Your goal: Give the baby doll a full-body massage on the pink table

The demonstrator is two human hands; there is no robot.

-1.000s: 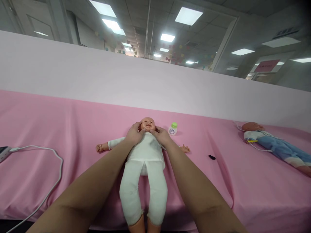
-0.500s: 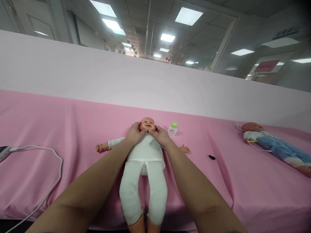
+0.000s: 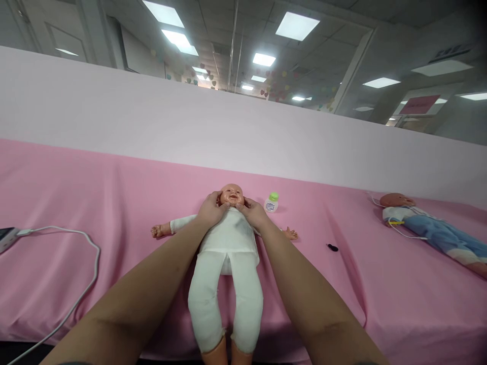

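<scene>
A baby doll (image 3: pixel 228 233) in a white top and trousers lies on its back, its arms spread to the sides and its feet toward me. My left hand (image 3: pixel 211 209) cups the left side of its head, the thumb by the chin. On the other side of the head, my right hand (image 3: pixel 254 212) holds it the same way, its thumb also near the chin. The fingers of both hands are partly hidden behind the head. Just right of my right hand stands a small clear bottle (image 3: pixel 271 205) with a green cap.
Pink cloth (image 3: pixel 144 192) covers the long surface. A second doll (image 3: pixel 429 225) in blue and white, with thin tubing, lies at the right. A small black object (image 3: pixel 332 247) lies nearer. A white cable (image 3: pixel 95 263) runs from a white device (image 3: pixel 8 238) at left. A low white wall (image 3: pixel 228 137) stands behind.
My thumbs sit slightly further apart under the doll's chin. Both hands stay on its head, and the whole view has shifted very slightly.
</scene>
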